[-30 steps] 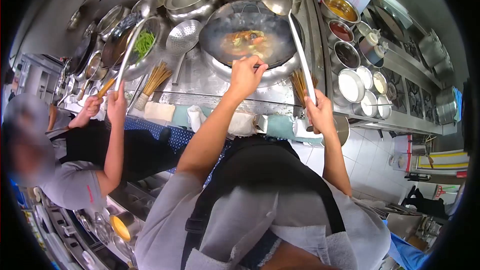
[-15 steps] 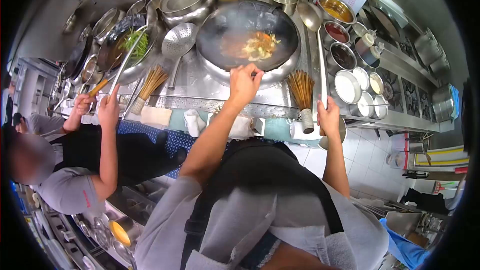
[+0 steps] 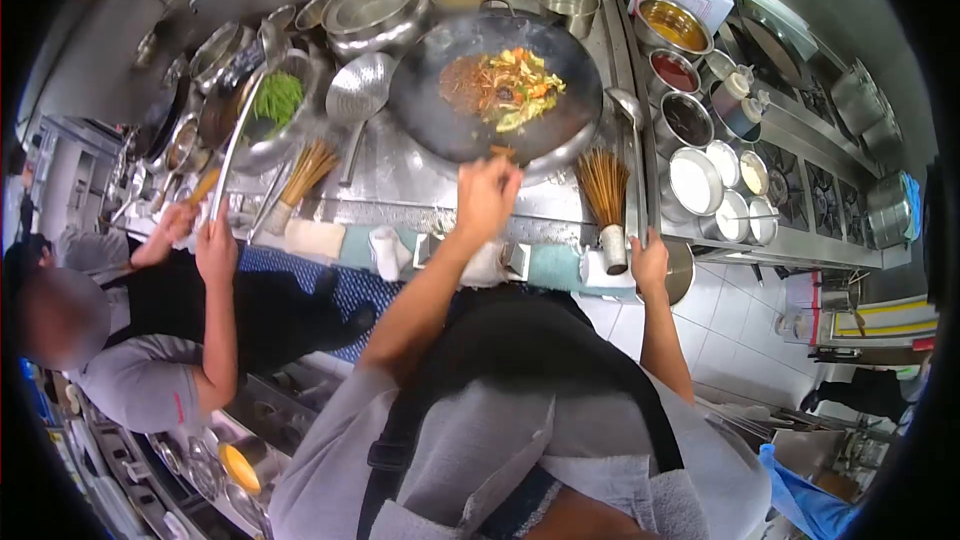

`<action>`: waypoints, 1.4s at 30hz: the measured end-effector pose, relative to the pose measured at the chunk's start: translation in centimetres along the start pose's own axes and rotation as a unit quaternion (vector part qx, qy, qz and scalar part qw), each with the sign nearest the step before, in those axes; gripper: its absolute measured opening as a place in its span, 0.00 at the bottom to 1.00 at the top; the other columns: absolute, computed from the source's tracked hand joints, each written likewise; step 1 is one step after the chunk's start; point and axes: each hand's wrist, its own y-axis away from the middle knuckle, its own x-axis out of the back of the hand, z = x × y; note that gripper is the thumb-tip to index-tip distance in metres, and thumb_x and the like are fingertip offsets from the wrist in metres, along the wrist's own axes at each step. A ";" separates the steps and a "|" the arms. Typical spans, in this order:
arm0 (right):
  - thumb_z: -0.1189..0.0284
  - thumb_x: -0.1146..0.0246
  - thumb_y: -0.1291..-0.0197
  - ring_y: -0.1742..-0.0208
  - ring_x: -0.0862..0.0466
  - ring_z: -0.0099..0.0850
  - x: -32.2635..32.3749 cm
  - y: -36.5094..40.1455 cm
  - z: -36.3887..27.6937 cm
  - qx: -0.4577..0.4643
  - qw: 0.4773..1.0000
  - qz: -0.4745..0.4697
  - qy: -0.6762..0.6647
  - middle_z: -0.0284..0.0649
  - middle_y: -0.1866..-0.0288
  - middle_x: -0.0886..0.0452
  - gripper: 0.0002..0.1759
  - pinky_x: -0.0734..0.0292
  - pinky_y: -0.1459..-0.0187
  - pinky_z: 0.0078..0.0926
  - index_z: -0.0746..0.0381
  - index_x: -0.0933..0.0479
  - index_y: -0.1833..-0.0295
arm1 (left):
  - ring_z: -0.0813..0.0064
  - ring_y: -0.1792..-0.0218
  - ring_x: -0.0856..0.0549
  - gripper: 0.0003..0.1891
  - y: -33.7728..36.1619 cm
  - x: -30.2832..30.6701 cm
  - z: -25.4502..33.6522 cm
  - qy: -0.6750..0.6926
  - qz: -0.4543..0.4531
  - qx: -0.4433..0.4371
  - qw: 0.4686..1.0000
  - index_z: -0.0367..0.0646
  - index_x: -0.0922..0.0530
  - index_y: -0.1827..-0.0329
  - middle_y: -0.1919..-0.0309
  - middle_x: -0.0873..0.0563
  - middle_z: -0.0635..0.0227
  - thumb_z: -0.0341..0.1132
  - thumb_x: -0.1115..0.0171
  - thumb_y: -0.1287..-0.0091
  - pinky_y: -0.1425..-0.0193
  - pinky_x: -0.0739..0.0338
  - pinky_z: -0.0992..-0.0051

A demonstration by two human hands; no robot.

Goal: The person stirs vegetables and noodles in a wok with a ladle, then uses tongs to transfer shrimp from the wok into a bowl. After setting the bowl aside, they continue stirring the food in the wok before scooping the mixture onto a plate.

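My left hand (image 3: 486,198) is closed around the wok's handle at the near rim, and only a bit of that handle shows. The black wok (image 3: 430,130) holds chopped vegetables (image 3: 525,90) beside a brown, fine-textured heap (image 3: 462,83). My right hand (image 3: 650,260) grips the lower end of a long-handled ladle, whose bowl (image 3: 625,105) is low beside the wok's right rim. Between my hands, a bamboo brush (image 3: 604,190) lies on the steel edge. The skimmer (image 3: 360,88) rests left of the wok.
At the left, a co-worker (image 3: 150,370) holds a long utensil over a pan with green vegetables (image 3: 278,98). Another brush (image 3: 303,175) lies between us. Sauce pots (image 3: 686,118) and white containers (image 3: 693,180) line the right side. Folded cloths (image 3: 553,265) lie along the front edge.
The wok's contents have shifted and spread, with more vegetables and the brown heap now visible. The ladle's bowl has moved down and nearer, with my right hand lower. The co-worker's utensil has shifted.
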 end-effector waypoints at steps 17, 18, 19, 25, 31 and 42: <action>0.66 0.36 0.27 0.45 0.11 0.40 0.0 4.8 -7.9 0.259 0.822 -0.492 -0.125 0.50 0.44 0.11 0.18 0.19 0.41 0.38 0.63 0.15 0.39 | 0.60 0.56 0.15 0.06 -3.2 -0.3 -3.6 -0.049 -0.003 -0.040 0.998 0.45 0.13 0.57 0.68 0.12 0.64 0.34 0.27 0.34 0.40 0.27 0.57; 0.60 0.36 0.26 0.42 0.12 0.43 -1.7 6.1 -8.5 0.271 0.785 -0.547 -0.107 0.52 0.44 0.11 0.21 0.20 0.38 0.37 0.64 0.15 0.39 | 0.60 0.54 0.14 0.07 -2.5 0.4 -1.9 -0.056 0.034 -0.057 0.996 0.44 0.13 0.55 0.66 0.11 0.63 0.33 0.27 0.34 0.37 0.27 0.57; 0.58 0.37 0.25 0.41 0.12 0.45 -5.1 7.3 -7.4 0.265 0.774 -0.562 -0.120 0.52 0.43 0.11 0.22 0.20 0.38 0.39 0.64 0.16 0.38 | 0.61 0.51 0.13 0.08 -1.5 1.3 -0.3 -0.064 0.071 -0.072 0.993 0.44 0.13 0.53 0.65 0.10 0.62 0.32 0.27 0.34 0.34 0.27 0.56; 0.51 0.37 0.27 0.30 0.19 0.53 -24.2 11.1 -0.8 0.296 0.820 -0.487 0.057 0.55 0.32 0.17 0.34 0.25 0.29 0.46 0.68 0.22 0.31 | 0.57 0.54 0.08 0.11 12.0 9.5 1.9 0.155 -0.222 0.229 0.935 0.36 0.13 0.50 0.56 0.07 0.54 0.33 0.29 0.29 0.46 0.15 0.64; 0.51 0.34 0.33 0.20 0.29 0.51 -30.6 8.6 -1.6 0.207 0.794 -0.525 0.225 0.62 0.23 0.30 0.38 0.33 0.22 0.46 0.67 0.27 0.27 | 0.53 0.57 0.09 0.09 29.4 15.1 -3.1 -0.038 -0.217 0.365 0.904 0.43 0.12 0.54 0.61 0.08 0.57 0.37 0.34 0.30 0.50 0.16 0.57; 0.54 0.35 0.28 0.29 0.27 0.52 -30.8 7.1 -21.5 -0.370 -0.076 -0.926 0.005 0.47 0.40 0.30 0.25 0.35 0.23 0.62 0.57 0.25 0.34 | 0.53 0.58 0.09 0.07 39.5 13.6 9.0 -0.107 0.215 0.589 0.772 0.43 0.12 0.57 0.63 0.08 0.56 0.35 0.33 0.32 0.50 0.16 0.57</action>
